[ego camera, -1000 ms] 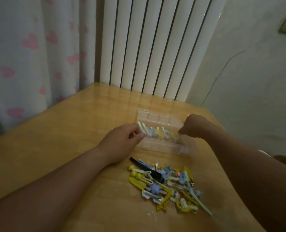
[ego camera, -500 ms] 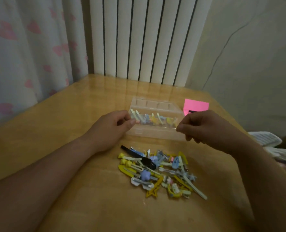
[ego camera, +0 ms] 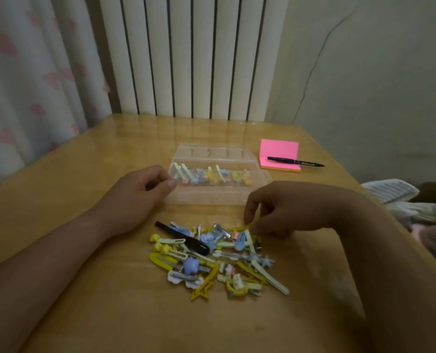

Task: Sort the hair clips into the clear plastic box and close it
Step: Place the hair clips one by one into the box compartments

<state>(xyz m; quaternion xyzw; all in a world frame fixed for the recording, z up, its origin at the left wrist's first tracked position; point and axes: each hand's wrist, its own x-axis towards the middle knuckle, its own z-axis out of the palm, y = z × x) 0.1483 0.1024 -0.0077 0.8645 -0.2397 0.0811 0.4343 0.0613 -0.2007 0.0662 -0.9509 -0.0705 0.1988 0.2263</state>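
Observation:
A clear plastic box [ego camera: 206, 197] lies open on the wooden table [ego camera: 84, 174], its lid tilted back, with several hair clips [ego camera: 211, 175] in a row inside. My left hand [ego camera: 137, 197] grips the box's left end between thumb and fingers. A loose pile of hair clips [ego camera: 211, 258], yellow, blue, pale green and one black, lies in front of the box. My right hand [ego camera: 283, 210] hovers over the pile's far right edge, fingertips pinching a yellow clip [ego camera: 238, 228] there.
A pink sticky-note pad [ego camera: 279, 155] with a black pen [ego camera: 294, 161] across it sits at the back right of the table. A white radiator [ego camera: 191, 54] and a heart-print curtain [ego camera: 33, 72] stand behind. Cloth [ego camera: 415, 207] lies past the table's right edge.
My right hand has left the box's right end and come down toward me onto the pile of clips. My left hand stays on the box. The camera view has tilted down.

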